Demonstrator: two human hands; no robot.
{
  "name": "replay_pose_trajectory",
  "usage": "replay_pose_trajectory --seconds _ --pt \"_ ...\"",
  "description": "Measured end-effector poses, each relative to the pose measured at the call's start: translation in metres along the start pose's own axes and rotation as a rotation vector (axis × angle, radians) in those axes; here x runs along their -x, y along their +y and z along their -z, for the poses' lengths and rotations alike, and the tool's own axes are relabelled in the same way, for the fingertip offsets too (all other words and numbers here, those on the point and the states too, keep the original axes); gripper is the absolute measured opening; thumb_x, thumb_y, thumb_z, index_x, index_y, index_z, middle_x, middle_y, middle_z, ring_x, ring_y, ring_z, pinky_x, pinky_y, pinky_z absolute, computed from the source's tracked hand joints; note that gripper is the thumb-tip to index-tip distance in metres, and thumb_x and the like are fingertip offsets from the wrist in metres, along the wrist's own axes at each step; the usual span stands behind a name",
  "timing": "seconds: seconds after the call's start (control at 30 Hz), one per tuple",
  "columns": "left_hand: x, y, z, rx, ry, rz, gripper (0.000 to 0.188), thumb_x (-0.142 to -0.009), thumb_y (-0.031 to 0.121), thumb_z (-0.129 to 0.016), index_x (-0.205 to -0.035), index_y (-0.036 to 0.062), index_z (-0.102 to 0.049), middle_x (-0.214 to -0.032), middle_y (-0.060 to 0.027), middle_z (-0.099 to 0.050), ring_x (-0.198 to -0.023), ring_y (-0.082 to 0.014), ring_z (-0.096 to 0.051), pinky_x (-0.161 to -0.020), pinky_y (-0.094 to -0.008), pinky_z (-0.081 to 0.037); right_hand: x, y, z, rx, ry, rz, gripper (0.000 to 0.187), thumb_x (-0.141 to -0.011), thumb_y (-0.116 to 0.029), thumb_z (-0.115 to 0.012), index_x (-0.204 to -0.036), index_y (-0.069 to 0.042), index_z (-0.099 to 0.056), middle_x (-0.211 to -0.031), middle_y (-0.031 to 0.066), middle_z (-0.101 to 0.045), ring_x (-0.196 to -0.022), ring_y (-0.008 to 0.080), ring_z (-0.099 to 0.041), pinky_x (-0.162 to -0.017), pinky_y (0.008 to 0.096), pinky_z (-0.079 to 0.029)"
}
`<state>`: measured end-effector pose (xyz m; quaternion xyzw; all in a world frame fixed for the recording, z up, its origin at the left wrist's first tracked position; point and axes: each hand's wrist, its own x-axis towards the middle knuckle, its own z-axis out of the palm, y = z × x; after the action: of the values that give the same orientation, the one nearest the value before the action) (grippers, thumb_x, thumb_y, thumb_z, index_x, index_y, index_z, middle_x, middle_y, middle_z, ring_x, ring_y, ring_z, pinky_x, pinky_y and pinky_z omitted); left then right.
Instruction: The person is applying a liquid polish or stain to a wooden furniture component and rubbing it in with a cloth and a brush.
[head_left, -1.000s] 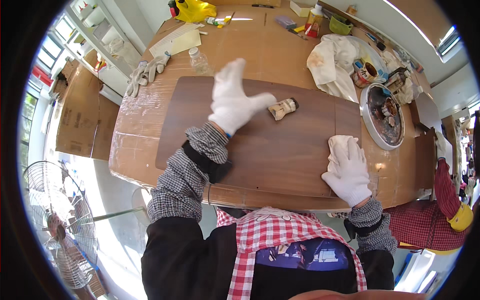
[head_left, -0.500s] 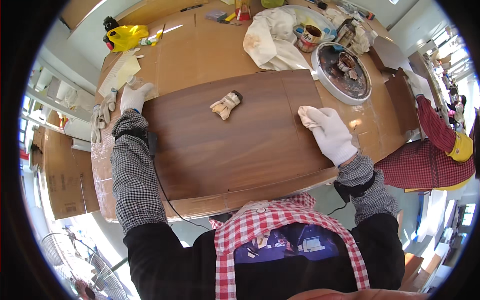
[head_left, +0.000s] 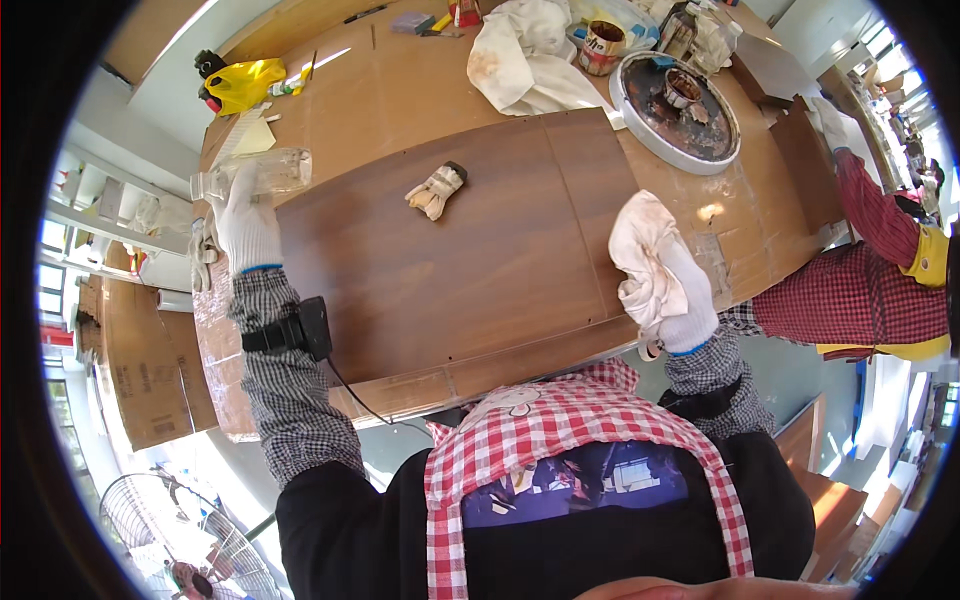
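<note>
The bottle (head_left: 288,170), turned sideways, is at the board's (head_left: 460,280) far left corner, the left grip (head_left: 247,225) wrapped around it. The right grip (head_left: 690,310) clutches the cloth (head_left: 645,250) by the board's right edge. A wad (head_left: 435,192) lies on the board.

The panel (head_left: 490,250) looks smooth, wood-grained, softly glossy; the bottle (head_left: 285,170) at left, clear shiny plastic; the rag (head_left: 648,250) at right, matt crumpled cloth; the far-left bag (head_left: 248,85), glossy plastic.

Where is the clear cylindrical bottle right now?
In the head view, the clear bottle is at the upper left, held sideways in the white-gloved left hand, near the far left corner of the brown wood-grain board.
</note>
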<state>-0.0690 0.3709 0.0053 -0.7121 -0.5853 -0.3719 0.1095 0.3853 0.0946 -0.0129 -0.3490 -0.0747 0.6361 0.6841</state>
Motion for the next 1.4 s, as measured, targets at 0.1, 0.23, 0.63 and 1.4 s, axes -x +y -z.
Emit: replay_pose_trajectory --seconds 0.1,0.23,0.63,1.4 --pt "0.011 0.029 0.018 1.66 -0.192 0.564 0.047 -0.092 -0.002 -0.069 -0.136 0.0003 -0.052 -0.123 -0.0113 -0.063 -0.12 -0.0288 -0.063 -0.104 -0.0443 -0.054 -0.01 0.017 0.005 -0.141 -0.07 -0.125 0.042 -0.109 -0.019 -0.049 -0.148 -0.005 -0.048 -0.131 0.0132 -0.065 -0.102 0.0241 -0.07 -0.074 0.0368 -0.061" --pt "0.05 0.116 0.047 1.776 -0.476 0.569 0.064 -0.082 0.008 -0.08 -0.139 0.004 -0.05 -0.125 -0.0121 -0.064 -0.125 -0.0355 -0.062 -0.11 -0.0496 -0.051 -0.014 0.029 0.007 -0.236 -0.18 -0.222 0.044 -0.11 -0.026 -0.047 -0.151 -0.008 -0.046 -0.133 0.0116 -0.065 -0.105 0.0249 -0.07 -0.073 0.0386 -0.062" --pt "0.083 0.237 0.062 0.513 -1.251 -0.164 0.084 -0.072 0.046 -0.084 -0.139 0.0081 -0.05 -0.122 -0.0203 -0.068 -0.114 -0.0364 -0.067 -0.098 -0.0396 -0.054 0.013 0.032 -0.006 -0.07 -0.087 -0.249 0.043 -0.111 -0.025 -0.046 -0.152 -0.01 -0.046 -0.132 0.0089 -0.063 -0.09 0.0183 -0.064 -0.067 0.0285 -0.057" --pt "0.044 0.291 0.061 -0.164 -1.249 -0.747 0.046 -0.078 0.033 -0.076 -0.113 0.0079 -0.06 -0.099 -0.0149 -0.072 -0.094 -0.0342 -0.072 -0.075 -0.0471 -0.058 0.026 0.024 0.002 -0.097 -0.234 -0.312 0.051 -0.111 -0.024 -0.046 -0.157 -0.005 -0.036 -0.134 0.0132 -0.061 -0.105 0.0205 -0.068 -0.08 0.0338 -0.061"
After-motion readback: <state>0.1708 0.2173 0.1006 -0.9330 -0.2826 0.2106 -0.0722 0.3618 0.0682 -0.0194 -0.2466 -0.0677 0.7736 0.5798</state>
